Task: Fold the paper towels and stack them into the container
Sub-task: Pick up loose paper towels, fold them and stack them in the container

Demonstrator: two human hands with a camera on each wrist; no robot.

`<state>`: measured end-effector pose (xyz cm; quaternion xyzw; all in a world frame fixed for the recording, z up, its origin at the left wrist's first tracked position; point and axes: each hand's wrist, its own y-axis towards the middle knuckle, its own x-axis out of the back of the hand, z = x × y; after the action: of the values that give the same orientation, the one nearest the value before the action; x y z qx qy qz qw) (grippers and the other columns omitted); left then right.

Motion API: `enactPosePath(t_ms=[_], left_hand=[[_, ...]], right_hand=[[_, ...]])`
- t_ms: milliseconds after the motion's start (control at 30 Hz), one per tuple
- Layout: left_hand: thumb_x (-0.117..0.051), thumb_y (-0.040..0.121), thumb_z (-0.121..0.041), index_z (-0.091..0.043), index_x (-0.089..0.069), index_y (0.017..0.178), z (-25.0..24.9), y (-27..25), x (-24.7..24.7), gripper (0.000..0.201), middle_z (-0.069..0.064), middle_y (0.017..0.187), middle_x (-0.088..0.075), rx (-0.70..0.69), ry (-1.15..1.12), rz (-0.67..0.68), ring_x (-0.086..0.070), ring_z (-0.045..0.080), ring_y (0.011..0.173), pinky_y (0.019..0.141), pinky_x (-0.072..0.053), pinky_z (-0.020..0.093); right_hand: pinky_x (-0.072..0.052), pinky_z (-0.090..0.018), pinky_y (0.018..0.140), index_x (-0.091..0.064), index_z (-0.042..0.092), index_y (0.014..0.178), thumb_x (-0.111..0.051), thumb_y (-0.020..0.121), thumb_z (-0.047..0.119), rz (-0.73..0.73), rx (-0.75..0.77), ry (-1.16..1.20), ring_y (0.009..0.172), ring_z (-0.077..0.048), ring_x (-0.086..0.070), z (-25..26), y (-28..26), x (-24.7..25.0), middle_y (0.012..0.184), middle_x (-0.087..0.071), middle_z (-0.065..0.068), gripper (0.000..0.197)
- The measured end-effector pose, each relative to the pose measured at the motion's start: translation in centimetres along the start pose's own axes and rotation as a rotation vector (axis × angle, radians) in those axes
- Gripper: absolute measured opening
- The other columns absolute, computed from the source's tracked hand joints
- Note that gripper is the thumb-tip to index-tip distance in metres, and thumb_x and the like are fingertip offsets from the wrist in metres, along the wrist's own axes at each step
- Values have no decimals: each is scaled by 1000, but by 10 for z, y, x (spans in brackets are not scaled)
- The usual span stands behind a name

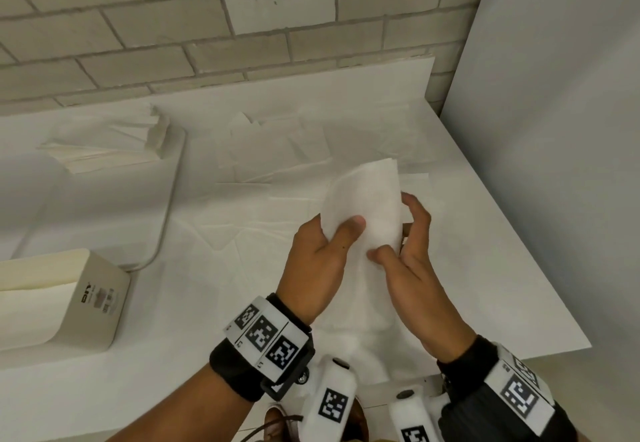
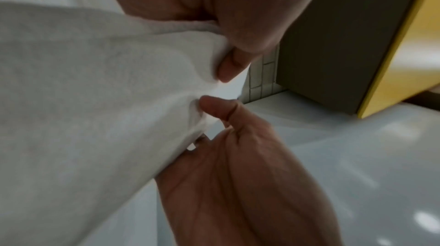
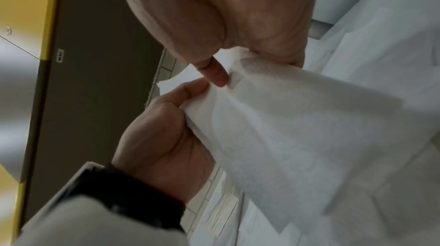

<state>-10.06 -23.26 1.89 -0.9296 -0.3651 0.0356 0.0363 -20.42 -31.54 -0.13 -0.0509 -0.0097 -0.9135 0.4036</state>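
Observation:
Both hands hold one white paper towel (image 1: 367, 199) up above the table, bent over on itself. My left hand (image 1: 346, 230) pinches its left side, thumb on the front and fingers hidden behind. My right hand (image 1: 398, 233) grips its right edge, thumb in front and fingers curled behind. In the left wrist view the paper towel (image 2: 95, 99) fills the left half, pinched by the left hand (image 2: 228, 69). The right wrist view shows the right hand (image 3: 214, 75) pinching the paper towel (image 3: 297, 118). A white container (image 1: 171, 192) at the left holds a stack of folded towels (image 1: 104, 154).
Several loose unfolded towels (image 1: 273, 150) lie spread across the white table (image 1: 485, 285) behind and under the hands. A beige box (image 1: 93, 299) with a label stands at the near left. A brick wall (image 1: 207, 43) runs along the back and a grey panel (image 1: 554, 164) closes the right.

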Motion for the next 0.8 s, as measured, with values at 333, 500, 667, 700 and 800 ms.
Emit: enactPosePath(t_ms=[333,500,667,700,800], left_hand=[[-58,101,-15,-40,-63,114,8,-11,-3,28,-25,108,-73,-224,190,111,-69,-2,103,88,-52,14],[-56,102,-12,-35,-65,113,24,-16,2,27,-19,110,-75,-115,169,109,-70,2,103,86,-53,18],[-60,99,-12,-26,-71,109,26,-10,10,21,-4,108,-78,44,-40,-14,-73,14,102,88,-58,31],[-60,98,-10,-20,-72,110,20,-7,14,20,1,108,-78,73,-130,-35,-74,19,102,88,-58,34],[-60,94,-2,-7,-71,111,-3,0,42,21,11,108,-77,78,-323,-123,-74,25,99,80,-60,34]], right_hand=[[-48,-19,99,-34,35,118,-51,100,8,74,73,-114,118,-4,-56,-20,1,9,126,-55,5,36],[-49,-15,93,-29,47,116,-47,99,3,184,-3,-138,111,1,-57,-29,0,14,123,-54,10,50],[-52,-20,89,-35,33,113,-38,100,3,286,-102,-155,105,-5,-60,-25,7,13,118,-59,7,33],[-54,-26,88,-36,32,113,-38,101,5,304,-102,-157,103,-10,-62,-19,11,10,114,-61,7,30],[-55,-40,91,-37,30,118,-41,103,12,388,-53,-181,101,-10,-64,3,20,0,109,-63,16,24]])
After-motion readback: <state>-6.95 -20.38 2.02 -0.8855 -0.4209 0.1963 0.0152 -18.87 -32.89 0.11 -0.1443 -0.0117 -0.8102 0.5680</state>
